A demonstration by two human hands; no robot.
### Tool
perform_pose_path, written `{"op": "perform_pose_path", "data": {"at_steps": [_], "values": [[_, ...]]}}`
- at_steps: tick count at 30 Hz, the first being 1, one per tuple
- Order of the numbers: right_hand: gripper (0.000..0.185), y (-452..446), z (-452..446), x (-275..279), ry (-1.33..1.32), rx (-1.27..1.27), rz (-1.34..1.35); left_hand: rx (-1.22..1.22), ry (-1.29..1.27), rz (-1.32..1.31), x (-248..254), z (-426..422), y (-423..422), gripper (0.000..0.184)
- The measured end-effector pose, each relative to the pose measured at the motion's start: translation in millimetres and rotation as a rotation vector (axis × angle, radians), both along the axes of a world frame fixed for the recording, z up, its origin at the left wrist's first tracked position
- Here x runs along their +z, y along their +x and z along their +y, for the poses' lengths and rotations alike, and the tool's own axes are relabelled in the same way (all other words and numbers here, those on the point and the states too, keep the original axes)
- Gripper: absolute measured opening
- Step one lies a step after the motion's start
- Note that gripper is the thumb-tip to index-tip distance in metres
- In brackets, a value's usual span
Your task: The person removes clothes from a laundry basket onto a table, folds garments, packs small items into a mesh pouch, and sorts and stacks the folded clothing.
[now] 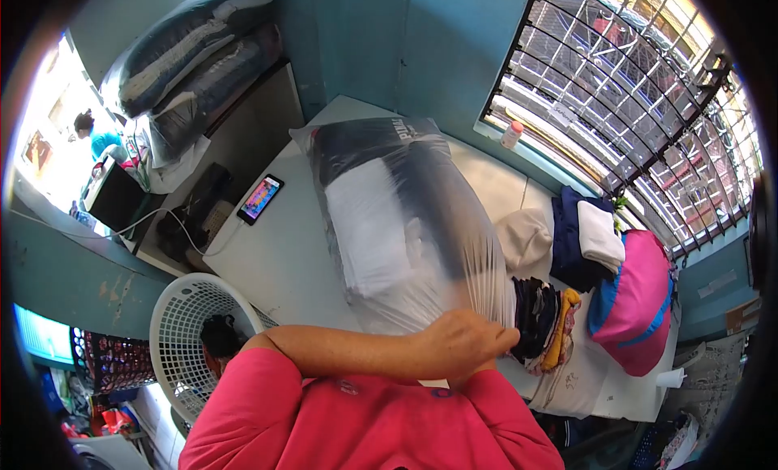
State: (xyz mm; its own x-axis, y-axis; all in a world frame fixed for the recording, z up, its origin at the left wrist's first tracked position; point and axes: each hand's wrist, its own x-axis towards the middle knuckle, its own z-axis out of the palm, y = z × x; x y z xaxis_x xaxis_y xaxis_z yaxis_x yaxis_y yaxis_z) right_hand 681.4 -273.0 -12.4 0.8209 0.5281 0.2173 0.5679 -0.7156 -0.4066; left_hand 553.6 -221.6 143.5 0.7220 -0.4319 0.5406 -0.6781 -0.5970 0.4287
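A large clear plastic bag (478,251) packed with folded dark and white clothes lies on the white table in front of me. My left arm crosses my body to the right, and my left hand (466,340) is closed on the bag's gathered edge, with the plastic stretched into creases. Below it, my right arm runs up from its sleeve and passes behind the left. A blurred skin-coloured patch, seemingly my right hand (463,298), shows through the plastic; its fingers cannot be made out. Right of the bag stands a row of folded dark and yellow clothes (536,320).
A phone (261,198) on a cable lies left of the bag. A white basket (174,328) stands at the left. Beige cloth (524,237), navy clothes (567,235) and a pink-blue bundle (636,304) lie right, by the barred window. Filled bags (190,53) are stacked upper left.
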Motion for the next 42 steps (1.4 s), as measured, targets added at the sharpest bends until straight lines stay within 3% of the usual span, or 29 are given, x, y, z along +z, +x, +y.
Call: {"op": "perform_pose_path", "data": {"at_steps": [2,11,20,33,36,38,40,42], "values": [[0.047,7.4,5.5,-2.8,-0.006,-0.001,0.012,-0.099,0.018,0.134,3.3,2.4,-0.3,0.014],[0.047,29.9,20.2,-8.1,-0.032,-0.011,0.040,-0.220,-0.081,0.309,-21.4,-2.4,5.4,0.011],[0.047,35.8,25.6,-10.6,-0.032,-0.021,0.056,-0.333,-0.129,0.457,-13.5,2.5,15.9,0.015],[0.047,39.8,25.7,-11.0,-0.027,-0.026,0.065,-0.489,-0.227,0.407,-17.9,27.5,28.9,0.020],[0.047,41.3,26.4,-12.6,-0.035,-0.026,0.069,-0.503,-0.247,0.364,-33.2,33.7,31.2,0.031],[0.047,42.8,26.6,-13.0,-0.037,-0.026,0.073,-0.099,-0.266,0.120,-43.1,49.7,40.6,0.043],[0.047,43.4,27.0,-13.4,-0.037,-0.022,0.077,0.134,-0.194,-0.023,-61.3,70.3,60.4,0.059],[0.047,44.8,25.7,-12.6,-0.043,-0.019,0.077,0.136,-0.277,0.025,-83.3,81.0,51.0,0.062]]}}
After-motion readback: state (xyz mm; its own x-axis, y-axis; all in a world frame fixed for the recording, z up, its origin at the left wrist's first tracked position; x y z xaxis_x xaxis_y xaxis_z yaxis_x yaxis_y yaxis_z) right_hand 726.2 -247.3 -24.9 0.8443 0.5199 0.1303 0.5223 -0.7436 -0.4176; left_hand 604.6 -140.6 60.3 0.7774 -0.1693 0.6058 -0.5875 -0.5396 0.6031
